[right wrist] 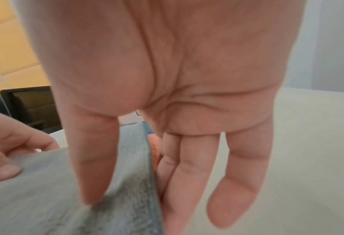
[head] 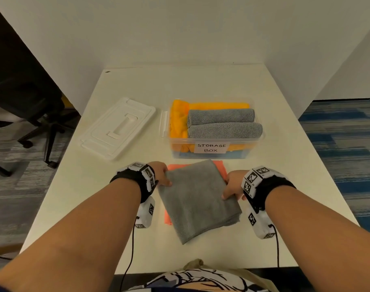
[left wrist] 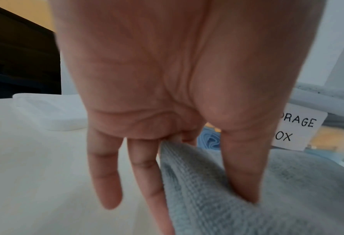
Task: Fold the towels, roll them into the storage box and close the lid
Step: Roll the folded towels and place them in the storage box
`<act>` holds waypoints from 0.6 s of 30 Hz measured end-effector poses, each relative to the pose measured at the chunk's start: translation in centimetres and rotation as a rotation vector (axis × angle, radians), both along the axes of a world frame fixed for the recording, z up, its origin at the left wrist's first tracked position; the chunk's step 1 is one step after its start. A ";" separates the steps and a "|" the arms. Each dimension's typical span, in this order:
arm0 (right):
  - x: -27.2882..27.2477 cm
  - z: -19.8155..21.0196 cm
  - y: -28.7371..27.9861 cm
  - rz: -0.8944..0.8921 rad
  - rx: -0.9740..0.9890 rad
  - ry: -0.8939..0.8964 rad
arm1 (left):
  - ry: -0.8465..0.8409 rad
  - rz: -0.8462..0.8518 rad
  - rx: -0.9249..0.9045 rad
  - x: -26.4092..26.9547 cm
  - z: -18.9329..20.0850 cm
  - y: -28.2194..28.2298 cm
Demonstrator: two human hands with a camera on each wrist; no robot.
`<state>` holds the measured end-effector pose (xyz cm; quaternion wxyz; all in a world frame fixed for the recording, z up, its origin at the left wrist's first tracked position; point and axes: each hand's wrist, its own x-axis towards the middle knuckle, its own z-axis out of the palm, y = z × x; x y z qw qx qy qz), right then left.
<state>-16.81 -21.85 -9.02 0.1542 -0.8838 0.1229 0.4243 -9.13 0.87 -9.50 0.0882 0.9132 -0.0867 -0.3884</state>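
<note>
The folded grey towel (head: pixel 197 199) lay on the white table (head: pixel 285 165) just in front of the storage box (head: pixel 211 151), on top of an orange towel (head: pixel 222 167) whose edges showed at the far right corner & near left side. L hand (head: pixel 162 173) held the towel's left edge: in the left wrist view the thumb (left wrist: pixel 245 167) pressed down on top of the cloth w/ fingers under it, pinching the fold; two fingers (left wrist: pixel 104 174) hung straight & slightly apart beside the edge, off the cloth. R hand (head: pixel 232 187) held the right edge the same way: in the right wrist view the thumb (right wrist: pixel 92 159) sat on top, fingers (right wrist: pixel 187 174) below the edge, pinching it, pinky a little apart from the rest. The box was open, clear plastic w/ a "STORAGE BOX" label (head: pixel 210 148) on the front wall; inside were two rolled grey towels (head: pixel 222 123) side by side on yellow towels (head: pixel 178 119), w/ blue cloth (head: pixel 234 154) visible at the bottom thru the front wall. The white lid (head: pixel 118 127) lay flat on the table left of the box, apart from it. An office chair (head: pixel 21 98) stood off the table's left side.
</note>
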 end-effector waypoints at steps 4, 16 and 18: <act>0.1 0.6 -0.2 -0.002 0.009 0.095 | -0.084 0.213 -0.227 0.9 0.2 0.1; 3.4 -0.4 1.4 0.249 -0.157 -0.523 | -0.017 0.081 -0.227 1.3 0.2 0.5; 3.7 -0.8 2.1 0.291 -0.093 -0.544 | -0.011 0.055 -0.320 1.5 0.3 0.6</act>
